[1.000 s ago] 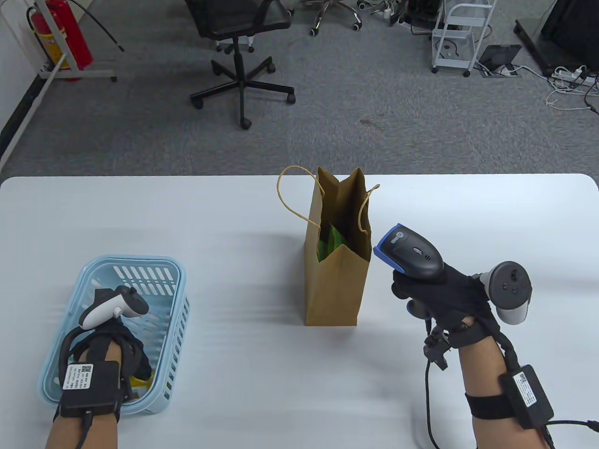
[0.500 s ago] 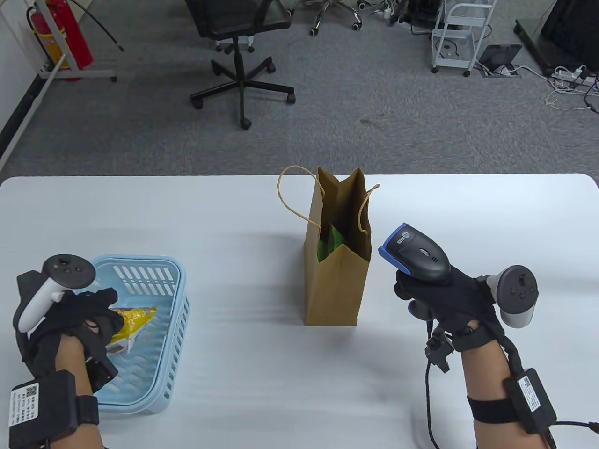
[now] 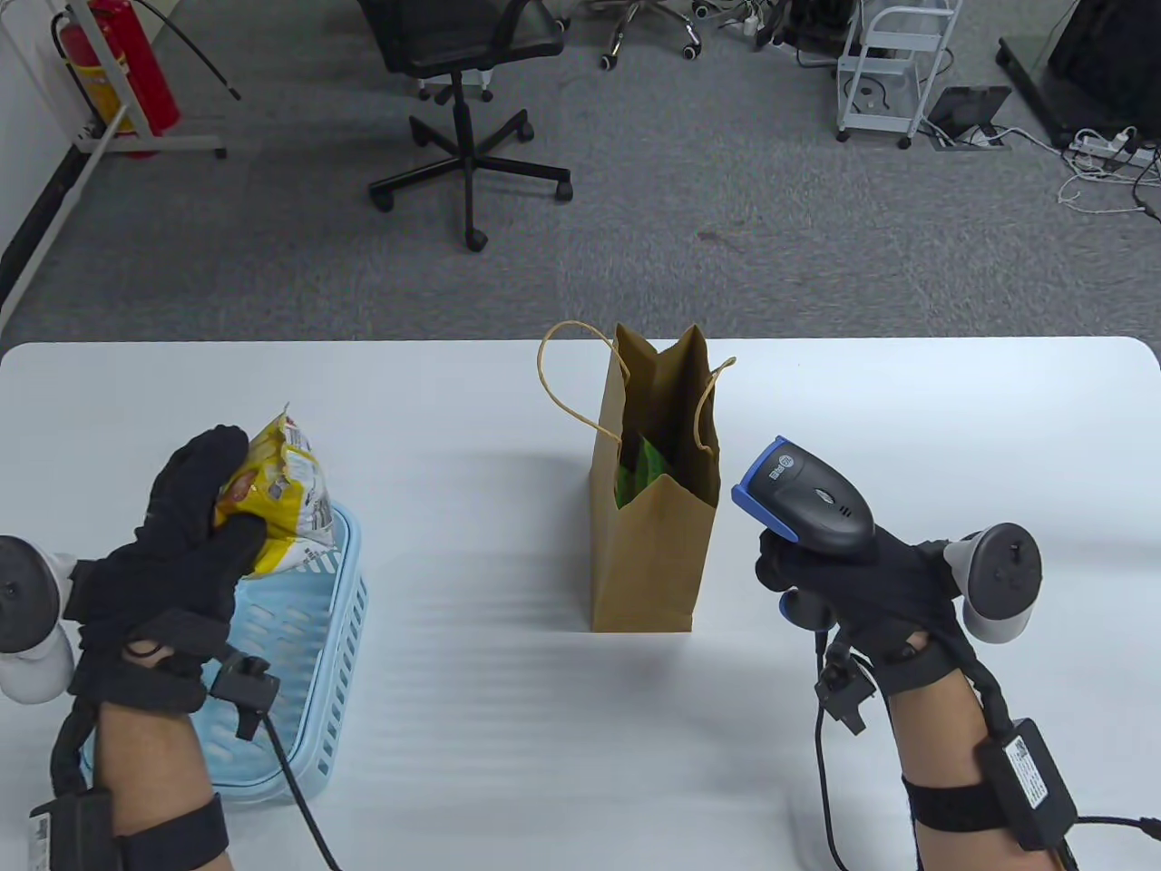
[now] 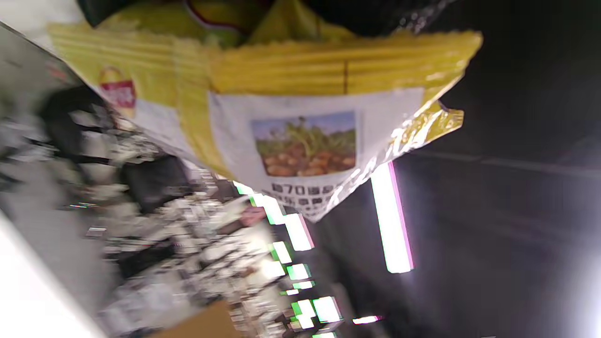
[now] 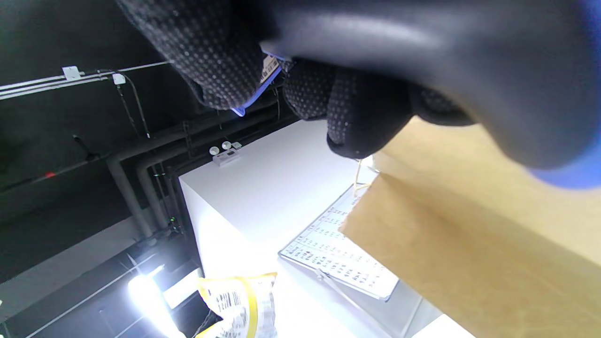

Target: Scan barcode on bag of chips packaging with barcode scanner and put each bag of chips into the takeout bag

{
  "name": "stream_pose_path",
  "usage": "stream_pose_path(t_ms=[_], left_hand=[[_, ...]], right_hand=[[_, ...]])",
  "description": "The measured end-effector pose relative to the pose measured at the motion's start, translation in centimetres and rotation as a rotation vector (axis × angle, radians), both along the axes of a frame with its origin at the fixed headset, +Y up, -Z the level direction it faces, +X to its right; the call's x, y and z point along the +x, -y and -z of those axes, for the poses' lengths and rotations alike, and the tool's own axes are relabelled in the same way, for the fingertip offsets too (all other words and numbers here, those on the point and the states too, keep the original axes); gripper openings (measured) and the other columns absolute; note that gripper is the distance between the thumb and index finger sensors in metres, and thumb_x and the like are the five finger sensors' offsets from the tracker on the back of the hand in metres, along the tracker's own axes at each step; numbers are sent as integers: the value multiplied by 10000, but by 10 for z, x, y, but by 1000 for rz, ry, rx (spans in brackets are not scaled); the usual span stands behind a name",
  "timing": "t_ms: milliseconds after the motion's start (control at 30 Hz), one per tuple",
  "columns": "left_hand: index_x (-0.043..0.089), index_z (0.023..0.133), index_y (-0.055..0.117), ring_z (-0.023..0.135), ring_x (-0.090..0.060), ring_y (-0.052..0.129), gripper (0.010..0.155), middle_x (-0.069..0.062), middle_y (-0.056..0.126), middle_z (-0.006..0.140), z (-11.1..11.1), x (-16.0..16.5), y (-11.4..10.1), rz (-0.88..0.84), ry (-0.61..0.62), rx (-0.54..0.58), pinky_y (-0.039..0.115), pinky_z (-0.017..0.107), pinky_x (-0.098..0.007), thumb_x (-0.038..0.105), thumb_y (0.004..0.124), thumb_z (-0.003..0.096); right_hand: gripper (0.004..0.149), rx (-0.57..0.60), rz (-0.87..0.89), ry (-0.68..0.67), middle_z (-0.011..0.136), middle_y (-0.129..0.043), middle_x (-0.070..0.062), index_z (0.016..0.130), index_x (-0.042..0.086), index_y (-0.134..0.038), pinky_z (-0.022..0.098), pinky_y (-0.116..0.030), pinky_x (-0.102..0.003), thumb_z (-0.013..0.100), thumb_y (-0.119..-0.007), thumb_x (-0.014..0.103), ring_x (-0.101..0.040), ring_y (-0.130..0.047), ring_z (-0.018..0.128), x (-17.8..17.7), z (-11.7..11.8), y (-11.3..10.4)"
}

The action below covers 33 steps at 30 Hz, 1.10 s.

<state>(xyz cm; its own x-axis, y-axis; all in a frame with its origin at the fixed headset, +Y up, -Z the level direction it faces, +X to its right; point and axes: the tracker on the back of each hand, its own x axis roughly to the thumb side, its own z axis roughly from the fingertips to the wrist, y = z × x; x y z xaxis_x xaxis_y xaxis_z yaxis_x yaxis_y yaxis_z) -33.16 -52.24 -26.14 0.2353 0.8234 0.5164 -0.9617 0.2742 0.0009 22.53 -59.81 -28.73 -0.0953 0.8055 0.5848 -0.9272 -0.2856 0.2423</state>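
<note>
Green bag of chips [image 3: 642, 467] already inside takeout bag [image 3: 651, 535]. Left hand [image 3: 177, 562] fingers grip yellow bag of chips [image 3: 281, 494] above basket [image 3: 313, 635], left of takeout bag, unscanned. Right hand [image 3: 857, 581] fingers wrap barcode scanner [image 3: 807, 499], right of takeout bag.

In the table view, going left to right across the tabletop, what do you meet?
Left hand → yellow chip bag it holds, above the blue basket → paper takeout bag → barcode scanner → right hand holding it.
</note>
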Motion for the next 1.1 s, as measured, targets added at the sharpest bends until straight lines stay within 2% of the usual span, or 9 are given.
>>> stream_pose_path(t_ms=[67, 233, 333, 567, 800, 1100], left_hand=[[131, 1141, 541, 969, -544, 693, 656, -186, 417, 1163, 4, 20, 1, -81, 62, 72, 575, 689, -743, 210, 768, 531], [140, 1138, 547, 975, -537, 697, 649, -175, 431, 1161, 14, 67, 8, -171, 147, 165, 583, 693, -727, 210, 767, 531], [143, 1137, 548, 980, -538, 691, 647, -171, 432, 1162, 19, 97, 10, -178, 178, 198, 582, 700, -716, 205, 767, 531], [157, 1138, 538, 991, -524, 679, 646, -156, 424, 1166, 22, 151, 16, -162, 211, 286, 578, 716, -698, 212, 763, 535], [157, 1140, 536, 993, -521, 678, 647, -159, 426, 1165, 26, 179, 48, -145, 227, 290, 587, 716, -689, 218, 762, 538], [149, 1142, 523, 988, -526, 665, 647, -169, 407, 1164, 26, 192, 62, -85, 203, 275, 583, 711, -688, 224, 755, 542]], right_hand=[[577, 10, 16, -18, 777, -922, -172, 981, -33, -709, 413, -885, -526, 585, -836, 367, -306, -1073, 525, -2, -3, -3], [558, 41, 12, -55, 778, -921, -171, 982, -5, -709, 416, -883, -525, 585, -836, 367, -306, -1072, 525, -9, -12, -10], [577, 64, 7, -69, 776, -923, -171, 980, -33, -712, 416, -883, -523, 585, -835, 368, -304, -1072, 523, -14, -16, -13], [557, 93, -19, -119, 776, -922, -170, 980, -5, -713, 416, -882, -522, 584, -837, 367, -304, -1071, 522, -26, -23, -17], [555, 111, -47, -158, 773, -925, -167, 977, -2, -717, 418, -882, -521, 582, -839, 368, -300, -1072, 521, -38, -27, -18], [576, 120, -105, -178, 778, -920, -182, 980, -34, -709, 416, -877, -533, 577, -842, 357, -315, -1068, 524, -53, -30, -14]])
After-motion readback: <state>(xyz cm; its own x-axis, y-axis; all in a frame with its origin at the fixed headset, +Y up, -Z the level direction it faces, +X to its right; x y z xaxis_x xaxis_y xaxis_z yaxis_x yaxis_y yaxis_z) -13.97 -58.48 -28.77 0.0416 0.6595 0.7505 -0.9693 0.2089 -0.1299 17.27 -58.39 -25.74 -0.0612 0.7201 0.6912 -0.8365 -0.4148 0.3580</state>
